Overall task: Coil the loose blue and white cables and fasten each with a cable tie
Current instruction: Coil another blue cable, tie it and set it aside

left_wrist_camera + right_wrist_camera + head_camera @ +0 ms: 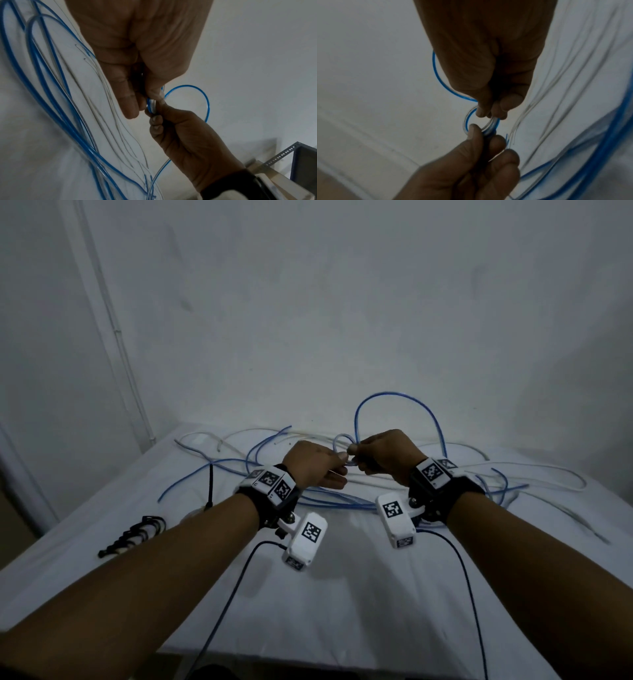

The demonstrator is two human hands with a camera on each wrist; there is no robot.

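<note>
Both hands meet above the middle of the table. My left hand (337,467) and right hand (359,455) each pinch a small tight coil (342,441) of the blue cable between thumb and fingers. In the right wrist view the coil (481,123) shows several clear-blue turns, with the right hand (488,108) above it and the left hand (481,136) below. A big loop of the same blue cable (394,396) arches up behind the right hand. More blue cable (51,108) and white cables (513,465) lie loose on the cloth. A bunch of black cable ties (137,534) lies at the left.
The table is covered with a white cloth (342,594) and stands against a white wall. A single black tie (209,487) lies near the left wrist. Black camera leads (222,611) trail off the front edge. A grey metal rack (300,162) stands to the right.
</note>
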